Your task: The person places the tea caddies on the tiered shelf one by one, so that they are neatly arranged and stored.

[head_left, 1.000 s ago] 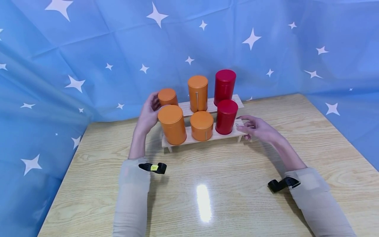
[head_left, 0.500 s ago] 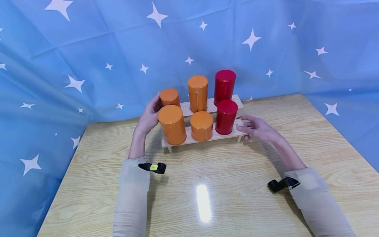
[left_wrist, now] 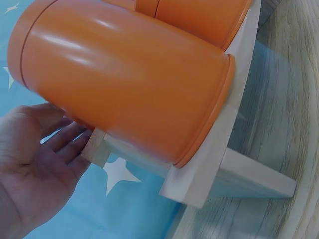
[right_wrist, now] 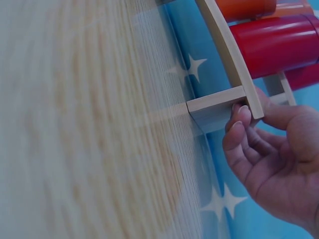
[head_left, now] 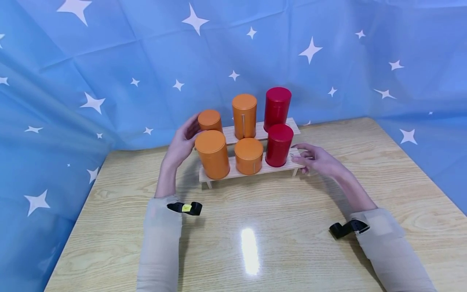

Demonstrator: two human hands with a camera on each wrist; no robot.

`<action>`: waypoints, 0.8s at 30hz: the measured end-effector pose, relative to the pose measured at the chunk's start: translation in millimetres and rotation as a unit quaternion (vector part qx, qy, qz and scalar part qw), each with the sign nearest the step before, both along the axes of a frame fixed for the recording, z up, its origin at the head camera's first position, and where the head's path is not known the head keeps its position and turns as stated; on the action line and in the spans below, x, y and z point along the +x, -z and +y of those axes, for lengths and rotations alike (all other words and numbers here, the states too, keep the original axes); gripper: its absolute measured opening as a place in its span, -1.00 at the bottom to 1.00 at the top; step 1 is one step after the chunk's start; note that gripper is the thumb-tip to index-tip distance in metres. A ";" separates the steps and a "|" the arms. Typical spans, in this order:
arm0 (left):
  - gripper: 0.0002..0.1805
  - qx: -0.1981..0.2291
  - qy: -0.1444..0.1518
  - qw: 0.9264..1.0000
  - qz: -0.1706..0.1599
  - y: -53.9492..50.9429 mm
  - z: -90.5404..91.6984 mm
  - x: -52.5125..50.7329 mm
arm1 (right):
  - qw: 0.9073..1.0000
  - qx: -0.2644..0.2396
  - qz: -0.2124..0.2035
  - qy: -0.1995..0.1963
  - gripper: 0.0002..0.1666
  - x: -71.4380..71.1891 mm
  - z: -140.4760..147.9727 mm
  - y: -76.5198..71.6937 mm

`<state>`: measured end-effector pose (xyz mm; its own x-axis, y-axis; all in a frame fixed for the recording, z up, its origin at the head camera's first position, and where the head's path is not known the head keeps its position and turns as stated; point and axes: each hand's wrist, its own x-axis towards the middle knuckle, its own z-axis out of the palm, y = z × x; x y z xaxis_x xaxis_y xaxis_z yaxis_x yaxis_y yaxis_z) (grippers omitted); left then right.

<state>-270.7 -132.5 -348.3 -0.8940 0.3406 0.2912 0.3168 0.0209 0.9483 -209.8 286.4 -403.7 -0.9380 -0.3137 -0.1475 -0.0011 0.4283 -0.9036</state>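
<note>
A two-tier wooden rack (head_left: 230, 133) bears two rows of lidded canisters. My left hand (head_left: 179, 142) is at the back left, its fingers and thumb beside the small orange canister (head_left: 210, 119) on the upper tier. In the left wrist view, the fingers of that hand (left_wrist: 42, 167) look loose, and their tips are hidden behind the large orange canister (left_wrist: 129, 84). My right hand (head_left: 318, 160) pinches the right end of the lower tier. The right wrist view has the thumb above the rack board (right_wrist: 230, 55) and curled fingers (right_wrist: 237, 134) below it.
A tall orange canister (head_left: 244, 119) and a red canister (head_left: 277, 108) share the upper tier. Below stand a short orange canister (head_left: 249, 157) and another red canister (head_left: 279, 147). The wooden table (head_left: 292, 235) meets a blue star-patterned cloth (head_left: 219, 48) behind the rack.
The small orange canister has slid slightly right under my left hand, then stayed put. Since then my left wrist has shifted a little left. My right hand keeps its place on the rack.
</note>
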 end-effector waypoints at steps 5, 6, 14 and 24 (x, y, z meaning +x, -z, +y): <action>-0.37 -0.014 -0.028 1.000 0.004 0.0 -6.2 4.5 | 1.000 0.009 -0.002 0.000 -0.18 -1.1 1.1 -0.3; -0.38 -0.019 -0.035 0.999 0.004 -0.2 -7.7 5.8 | 1.000 0.012 -0.003 -0.001 -0.18 -1.1 1.4 -0.6; -0.41 -0.011 -0.065 0.998 0.011 -3.3 -20.7 13.8 | 0.999 0.040 0.001 0.001 -0.18 -1.1 3.5 -2.2; -0.48 -0.034 -0.102 0.994 0.022 0.9 -31.8 27.9 | 0.995 0.075 0.061 -0.008 -0.24 1.4 1.0 1.6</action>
<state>-242.8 -164.3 -349.2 -0.9336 0.1736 0.3135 0.3400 0.1526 0.9280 -208.4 287.4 -405.3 -0.9470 -0.3111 -0.0797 -0.1142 0.5582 -0.8218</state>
